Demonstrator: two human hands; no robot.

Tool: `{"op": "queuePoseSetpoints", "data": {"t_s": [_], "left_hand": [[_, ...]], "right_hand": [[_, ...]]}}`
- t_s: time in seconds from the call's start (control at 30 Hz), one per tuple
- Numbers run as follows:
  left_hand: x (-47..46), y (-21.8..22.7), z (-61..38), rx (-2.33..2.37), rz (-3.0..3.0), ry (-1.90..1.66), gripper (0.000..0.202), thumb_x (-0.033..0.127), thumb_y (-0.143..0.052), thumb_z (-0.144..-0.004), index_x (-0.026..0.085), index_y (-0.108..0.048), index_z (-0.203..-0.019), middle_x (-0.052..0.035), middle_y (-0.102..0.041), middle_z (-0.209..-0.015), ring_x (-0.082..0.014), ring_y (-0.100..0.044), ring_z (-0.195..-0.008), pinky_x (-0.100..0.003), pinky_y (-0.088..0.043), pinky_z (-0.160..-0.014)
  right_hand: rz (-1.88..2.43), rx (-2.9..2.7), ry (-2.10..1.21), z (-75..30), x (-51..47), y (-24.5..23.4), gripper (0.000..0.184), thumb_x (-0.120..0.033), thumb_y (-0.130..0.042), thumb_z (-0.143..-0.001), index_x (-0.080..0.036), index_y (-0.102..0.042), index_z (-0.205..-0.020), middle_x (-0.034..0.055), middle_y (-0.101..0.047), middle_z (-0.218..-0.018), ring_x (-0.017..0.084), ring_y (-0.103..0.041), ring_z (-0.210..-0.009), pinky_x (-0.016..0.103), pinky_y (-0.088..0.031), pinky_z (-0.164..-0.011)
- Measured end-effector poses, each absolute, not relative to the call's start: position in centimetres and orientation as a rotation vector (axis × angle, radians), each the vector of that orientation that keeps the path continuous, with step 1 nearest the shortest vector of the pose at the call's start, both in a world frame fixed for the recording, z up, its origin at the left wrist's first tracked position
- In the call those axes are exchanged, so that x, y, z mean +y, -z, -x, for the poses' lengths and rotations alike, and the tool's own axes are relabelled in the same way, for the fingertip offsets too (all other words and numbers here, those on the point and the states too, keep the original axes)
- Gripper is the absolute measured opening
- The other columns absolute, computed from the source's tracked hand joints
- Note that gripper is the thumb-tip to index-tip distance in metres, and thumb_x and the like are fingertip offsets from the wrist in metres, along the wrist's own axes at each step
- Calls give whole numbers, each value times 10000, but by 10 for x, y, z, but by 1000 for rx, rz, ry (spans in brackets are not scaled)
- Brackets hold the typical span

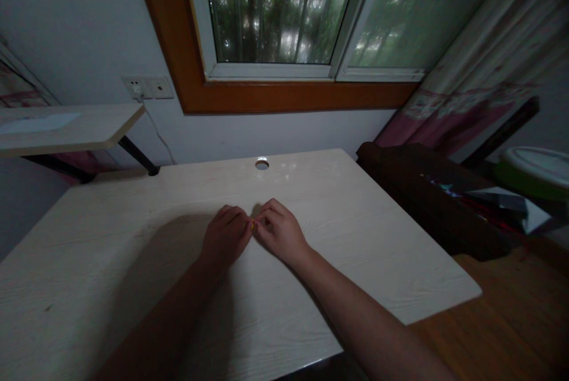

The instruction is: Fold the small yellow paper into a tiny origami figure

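Observation:
My left hand (226, 236) and my right hand (280, 231) rest side by side on the pale wooden desk (111, 262), near its middle. Both have their fingers curled in, and the fingertips meet. Between them shows a tiny yellow thing (252, 226), pinched where the two hands touch. It is too small and dim to name. Both forearms reach in from the bottom edge of the view.
A round cable hole (262, 163) sits near the desk's far edge. A second pale tabletop (71, 126) stands at the left, below a wall socket (146, 87). Dark furniture with clutter (444, 203) lies to the right, by a curtain (484, 85) and window (284, 13).

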State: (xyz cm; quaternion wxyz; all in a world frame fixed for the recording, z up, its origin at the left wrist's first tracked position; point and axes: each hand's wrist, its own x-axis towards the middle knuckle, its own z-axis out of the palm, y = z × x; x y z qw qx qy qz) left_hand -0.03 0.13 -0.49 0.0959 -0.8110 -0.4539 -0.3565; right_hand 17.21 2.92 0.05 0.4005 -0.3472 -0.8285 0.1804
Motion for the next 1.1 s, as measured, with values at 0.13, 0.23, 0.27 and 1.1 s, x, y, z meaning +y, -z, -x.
{"op": "queuePoseSetpoints", "data": {"t_s": [0.13, 0.23, 0.27, 1.1], "left_hand": [[1, 5, -1, -1319, 2400, 1034, 116, 108, -554, -859, 195, -562, -783, -42, -615, -772, -202, -569, -801, -387, -498, -817], [1, 4, 0, -1341, 2409, 1037, 102, 113, -563, -858, 187, -566, -788, -48, -619, -786, -202, -567, -811, -380, -502, -819], [1, 3, 1, -1345, 2418, 1033, 97, 117, -564, -859, 185, -569, -791, -51, -621, -795, -202, -566, -816, -377, -503, -820], [1, 3, 2, -1332, 2383, 1025, 82, 129, -557, -866, 186, -568, -808, -49, -618, -791, -201, -549, -811, -386, -496, -810]], "right_hand": [[918, -2109, -417, -170, 27, -1, 59, -140, -596, -830, -193, -621, -823, 54, -574, -876, 186, -561, -831, 306, -471, -749], [943, -2130, -380, -170, 26, 0, 40, -161, -600, -839, -190, -624, -823, 55, -581, -875, 185, -563, -822, 308, -470, -744], [948, -2135, -365, -171, 26, -1, 33, -171, -606, -840, -191, -629, -827, 56, -586, -879, 186, -566, -824, 310, -470, -745], [1002, -2092, -343, -170, 27, -1, 58, -225, -651, -838, -209, -671, -891, 51, -615, -921, 201, -567, -906, 337, -448, -811]]}}
